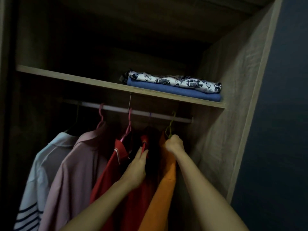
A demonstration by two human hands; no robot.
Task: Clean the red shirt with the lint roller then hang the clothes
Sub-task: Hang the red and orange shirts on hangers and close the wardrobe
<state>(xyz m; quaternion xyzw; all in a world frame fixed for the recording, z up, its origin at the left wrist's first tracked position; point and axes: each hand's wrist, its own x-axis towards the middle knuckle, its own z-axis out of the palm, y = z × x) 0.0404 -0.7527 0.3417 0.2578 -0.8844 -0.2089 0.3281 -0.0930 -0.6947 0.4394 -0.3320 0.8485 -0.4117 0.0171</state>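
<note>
The red shirt point(106, 177) hangs on a pink hanger point(127, 129) from the wardrobe rail point(116, 108). My left hand point(135, 170) reaches between the clothes and pinches a red fabric edge point(144, 144) beside a dark garment. My right hand point(174, 145) is closed around the neck of a green hanger point(170, 125), whose hook sits on the rail and which carries an orange shirt point(164, 189). No lint roller is in view.
A pink shirt point(75, 172) and a white shirt with dark stripes point(36, 180) hang to the left. Folded clothes point(175, 86) lie on the shelf point(83, 81) above the rail. The wardrobe's side wall point(233, 97) stands close on the right.
</note>
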